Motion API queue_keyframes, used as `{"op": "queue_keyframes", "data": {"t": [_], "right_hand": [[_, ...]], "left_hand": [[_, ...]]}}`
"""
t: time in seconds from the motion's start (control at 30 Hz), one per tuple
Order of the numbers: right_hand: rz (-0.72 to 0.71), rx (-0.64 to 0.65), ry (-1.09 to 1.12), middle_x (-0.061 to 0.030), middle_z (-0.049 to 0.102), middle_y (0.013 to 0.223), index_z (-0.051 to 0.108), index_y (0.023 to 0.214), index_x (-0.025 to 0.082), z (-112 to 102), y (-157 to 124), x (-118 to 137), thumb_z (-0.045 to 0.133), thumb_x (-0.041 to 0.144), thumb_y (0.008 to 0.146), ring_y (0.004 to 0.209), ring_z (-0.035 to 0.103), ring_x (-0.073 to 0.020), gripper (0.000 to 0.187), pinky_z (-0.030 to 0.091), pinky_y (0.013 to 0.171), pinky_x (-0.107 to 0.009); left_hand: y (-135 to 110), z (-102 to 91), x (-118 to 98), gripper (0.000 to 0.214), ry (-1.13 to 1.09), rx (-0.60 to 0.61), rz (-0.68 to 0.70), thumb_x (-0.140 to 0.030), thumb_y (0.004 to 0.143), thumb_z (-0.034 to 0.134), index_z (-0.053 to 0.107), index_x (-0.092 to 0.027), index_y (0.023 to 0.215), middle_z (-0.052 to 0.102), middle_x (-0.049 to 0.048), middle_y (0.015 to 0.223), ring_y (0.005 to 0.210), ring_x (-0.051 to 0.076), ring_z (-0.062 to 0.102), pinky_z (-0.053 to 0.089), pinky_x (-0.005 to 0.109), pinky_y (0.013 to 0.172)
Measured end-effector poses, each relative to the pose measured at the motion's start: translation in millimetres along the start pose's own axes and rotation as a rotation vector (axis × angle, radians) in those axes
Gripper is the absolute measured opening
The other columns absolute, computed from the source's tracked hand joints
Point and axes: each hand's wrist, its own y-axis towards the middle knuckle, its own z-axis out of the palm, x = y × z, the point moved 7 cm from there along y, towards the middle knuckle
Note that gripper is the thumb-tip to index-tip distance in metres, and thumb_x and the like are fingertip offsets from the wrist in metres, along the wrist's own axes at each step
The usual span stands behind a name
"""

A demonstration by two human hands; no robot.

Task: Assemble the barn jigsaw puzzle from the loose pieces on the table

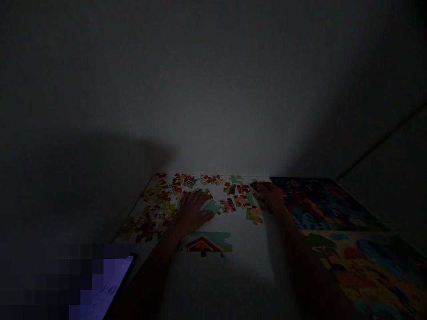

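My left hand (191, 214) lies palm down with its fingers spread over loose jigsaw pieces at the middle of the white table (247, 258). By its thumb is a pale green jigsaw piece (212, 207). My right hand (275, 198) is farther right, thumb and fingers closed on a dark jigsaw piece (255, 185). Between the hands lie a pink jigsaw piece (228, 205) and a yellow-green one (254, 216). Nearer to me, a joined puzzle section (206, 244) shows a red roof against green. The dim light hides finer detail.
Many loose jigsaw pieces (150, 222) spread across the table's left side. A lit phone (115, 284) is at the lower left. To the right lie a dark picture (320, 202) and a bright, colourful picture (367, 266). A plain wall (213, 111) rises behind the table.
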Motion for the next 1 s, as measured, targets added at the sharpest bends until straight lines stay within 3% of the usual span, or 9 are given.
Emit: {"op": "queue_keyframes", "data": {"t": [0.13, 0.3, 0.47, 0.57, 0.77, 1.0], "right_hand": [[0.041, -0.007, 0.009, -0.0097, 0.074, 0.096, 0.072, 0.099, 0.017, -1.9, -2.0, 4.0, 0.049, 0.045, 0.081, 0.089, 0.066, -0.0233, 0.04, 0.048, 0.083, -0.036], [0.062, 0.0, 0.074, -0.0081, 0.074, 0.094, 0.072, 0.096, 0.017, -1.2, -1.5, 3.8, 0.051, 0.046, 0.079, 0.088, 0.066, -0.0225, 0.039, 0.048, 0.081, -0.034], [0.113, 0.015, 0.217, -0.0071, 0.074, 0.086, 0.07, 0.091, 0.016, 0.1, 3.2, -1.3, 0.055, 0.044, 0.075, 0.086, 0.067, -0.022, 0.035, 0.05, 0.08, -0.034], [0.111, 0.067, 0.322, -0.0083, 0.074, 0.086, 0.069, 0.089, 0.014, 1.3, 5.3, 0.1, 0.055, 0.045, 0.074, 0.084, 0.067, -0.0213, 0.037, 0.05, 0.078, -0.032], [0.132, 0.106, 0.312, -0.0083, 0.075, 0.091, 0.07, 0.093, 0.015, -3.9, 5.4, 2.4, 0.058, 0.045, 0.075, 0.087, 0.067, -0.0207, 0.037, 0.049, 0.078, -0.031], [0.092, 0.164, 0.356, -0.0079, 0.075, 0.094, 0.07, 0.095, 0.018, -5.7, 5.9, 4.4, 0.06, 0.042, 0.076, 0.09, 0.067, -0.0213, 0.033, 0.049, 0.084, -0.034]], "left_hand": [[-0.5, 0.2, 0.5, 0.05, -0.003, -0.013, 0.025, -0.049, 0.089, 0.058, 0.052, -0.034, 0.137, 0.045, 0.0063, 0.149, 0.141, 0.029, 0.035, 0.017, 0.06, 0.118], [2.7, -0.6, 7.9, 0.037, -0.014, -0.068, -0.025, -0.032, 0.099, 0.039, 0.06, -0.027, 0.129, 0.052, 0.007, 0.144, 0.136, 0.022, 0.044, 0.023, 0.053, 0.118], [5.4, -2.5, 8.4, 0.041, -0.02, -0.084, 0.008, -0.017, 0.094, 0.035, 0.065, -0.024, 0.122, 0.057, 0.0069, 0.14, 0.131, 0.022, 0.05, 0.031, 0.05, 0.116], [5.4, -2.0, 11.6, 0.039, -0.025, -0.12, 0.029, -0.019, 0.093, 0.039, 0.066, -0.025, 0.119, 0.058, 0.0067, 0.139, 0.129, 0.023, 0.052, 0.034, 0.05, 0.114], [7.0, 4.5, 18.3, 0.038, -0.013, -0.123, 0.038, -0.028, 0.093, 0.04, 0.067, -0.023, 0.12, 0.058, 0.0086, 0.138, 0.128, 0.027, 0.052, 0.033, 0.053, 0.114], [6.6, -0.5, 14.4, 0.037, -0.001, -0.127, 0.06, -0.033, 0.093, 0.041, 0.067, -0.026, 0.118, 0.058, 0.007, 0.138, 0.127, 0.027, 0.053, 0.034, 0.053, 0.113]]}}
